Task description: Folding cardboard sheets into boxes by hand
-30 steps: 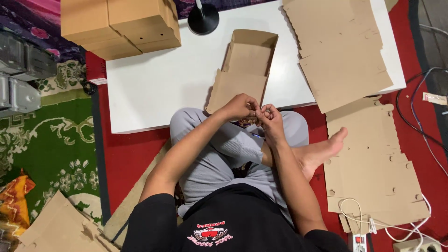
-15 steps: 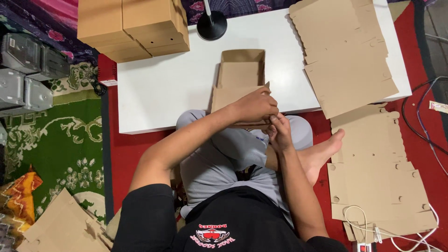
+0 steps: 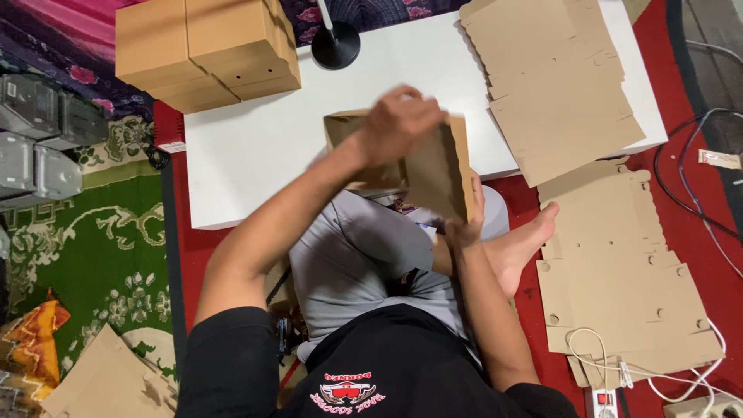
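Cardboard box (image 3: 433, 174), half-folded above the white table (image 3: 255, 147), folds squarely if the left hand (image 3: 402, 124) stays clamped over its top edge while the right hand (image 3: 470, 213) pinches the side wall upright.

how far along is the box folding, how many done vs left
Done: a few folded boxes stacked at the table's far corner. In hand: left hand and right hand hold a half-formed box. Left: flat cutouts piled on the table and floor.
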